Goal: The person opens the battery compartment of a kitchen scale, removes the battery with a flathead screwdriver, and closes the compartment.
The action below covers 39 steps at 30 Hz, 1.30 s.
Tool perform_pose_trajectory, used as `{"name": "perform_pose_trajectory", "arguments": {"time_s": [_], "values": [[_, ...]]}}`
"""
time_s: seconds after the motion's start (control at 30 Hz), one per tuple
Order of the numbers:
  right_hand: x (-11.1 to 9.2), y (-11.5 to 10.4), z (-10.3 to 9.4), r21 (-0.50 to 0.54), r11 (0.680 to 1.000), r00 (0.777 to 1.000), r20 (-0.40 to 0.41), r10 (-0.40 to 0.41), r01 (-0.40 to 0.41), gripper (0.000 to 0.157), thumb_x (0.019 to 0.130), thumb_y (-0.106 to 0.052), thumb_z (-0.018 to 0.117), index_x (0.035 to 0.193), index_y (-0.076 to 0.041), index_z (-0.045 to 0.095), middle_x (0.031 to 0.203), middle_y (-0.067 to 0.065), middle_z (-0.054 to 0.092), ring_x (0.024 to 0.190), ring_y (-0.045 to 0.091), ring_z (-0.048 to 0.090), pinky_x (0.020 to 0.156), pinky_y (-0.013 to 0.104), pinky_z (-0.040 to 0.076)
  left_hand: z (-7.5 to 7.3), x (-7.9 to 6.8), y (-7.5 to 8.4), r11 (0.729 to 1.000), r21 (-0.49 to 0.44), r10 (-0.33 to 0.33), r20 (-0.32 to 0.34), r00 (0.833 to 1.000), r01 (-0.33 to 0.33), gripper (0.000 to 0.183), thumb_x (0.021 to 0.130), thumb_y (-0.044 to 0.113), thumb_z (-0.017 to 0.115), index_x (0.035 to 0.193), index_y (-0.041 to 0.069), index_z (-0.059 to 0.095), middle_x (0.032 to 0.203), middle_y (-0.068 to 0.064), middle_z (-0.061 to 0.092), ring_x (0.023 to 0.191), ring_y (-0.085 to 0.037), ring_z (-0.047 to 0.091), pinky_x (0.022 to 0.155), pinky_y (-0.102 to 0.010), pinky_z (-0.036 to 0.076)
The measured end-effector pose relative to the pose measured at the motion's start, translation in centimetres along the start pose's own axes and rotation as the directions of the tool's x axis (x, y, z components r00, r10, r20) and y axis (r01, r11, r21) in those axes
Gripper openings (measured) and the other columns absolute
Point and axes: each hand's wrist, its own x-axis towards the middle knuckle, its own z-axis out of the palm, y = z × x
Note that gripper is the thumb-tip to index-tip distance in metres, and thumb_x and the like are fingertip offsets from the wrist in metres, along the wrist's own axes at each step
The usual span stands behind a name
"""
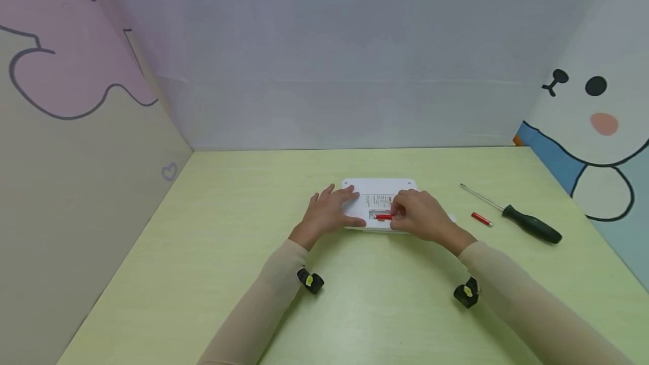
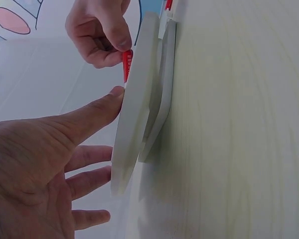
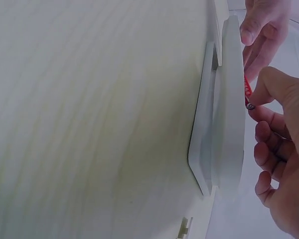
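A flat white device (image 1: 379,186) lies on the table with a printed label and a battery slot facing up. My right hand (image 1: 418,214) pinches a red battery (image 1: 383,217) between thumb and fingertips, at the slot. In the right wrist view the metal end of this battery shows by the fingertips, close against the device's face. On the device's left side rests my left hand (image 1: 329,210), its thumb along the near part and its fingers spread, fairly straight. The left wrist view shows that thumb (image 2: 107,102) touching the device's edge.
To the right of the device lies a second red battery (image 1: 481,219). Beyond it is a screwdriver (image 1: 529,224) with a dark green handle, its shaft pointing to the back left. A white wall (image 1: 345,66) stands behind the light wooden table (image 1: 228,213), with printed walls at both sides.
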Motion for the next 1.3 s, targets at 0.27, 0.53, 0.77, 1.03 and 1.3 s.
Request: {"name": "perform_pose_trajectory", "arguments": {"time_s": [0.27,0.53,0.77,1.03,1.3], "values": [[-1.2,0.9,-0.7,0.036,0.999,0.996,-0.080,0.041,-0.038,0.004,0.074,-0.015,0.067,0.078,-0.013,0.066,0.069,-0.003,0.052,0.066,0.014,0.043,0.062,0.029,0.031,0.0,0.1,0.1,1.000,0.009,-0.010,0.005,1.000,0.010,0.077,0.079,0.056,0.074,0.146,0.030,0.047,0.158,0.010,0.033,0.150,-0.031,0.019,0.118,-0.058,0.015],[-3.6,3.4,-2.3,0.081,0.985,0.980,-0.115,0.162,-0.154,0.011,0.079,-0.017,0.069,0.084,-0.008,0.066,0.076,0.004,0.055,0.068,0.017,0.045,0.058,0.028,0.033,0.2,0.3,0.0,1.000,0.026,-0.012,0.006,1.000,0.012,0.078,0.079,0.057,0.074,0.146,0.030,0.046,0.158,0.011,0.032,0.151,-0.031,0.019,0.118,-0.059,0.015],[-6.3,6.6,-3.0,0.110,0.958,0.951,-0.133,0.278,-0.265,0.014,0.081,-0.019,0.068,0.087,-0.007,0.067,0.078,0.005,0.055,0.063,0.017,0.044,0.053,0.028,0.033,0.3,0.4,-0.2,1.000,0.018,0.003,0.001,1.000,-0.003,0.078,0.079,0.057,0.074,0.147,0.029,0.046,0.158,0.009,0.034,0.150,-0.032,0.019,0.118,-0.060,0.015],[-9.2,9.5,-3.0,0.052,0.927,0.917,-0.131,0.376,-0.372,0.022,0.081,-0.024,0.070,0.085,-0.003,0.066,0.072,0.005,0.057,0.062,0.018,0.046,0.051,0.028,0.032,0.2,0.2,-0.2,1.000,0.005,0.008,0.001,1.000,-0.008,0.078,0.079,0.056,0.074,0.146,0.028,0.046,0.158,0.010,0.034,0.150,-0.032,0.019,0.118,-0.060,0.014],[-10.8,10.7,-2.6,0.007,0.903,0.900,-0.086,0.428,-0.429,0.028,0.080,-0.027,0.071,0.086,0.000,0.066,0.070,0.004,0.060,0.059,0.015,0.047,0.052,0.027,0.034,0.0,0.0,-0.1,1.000,0.005,0.009,0.006,1.000,-0.009,0.077,0.080,0.056,0.073,0.146,0.028,0.046,0.158,0.009,0.034,0.150,-0.032,0.019,0.118,-0.059,0.015]]}}
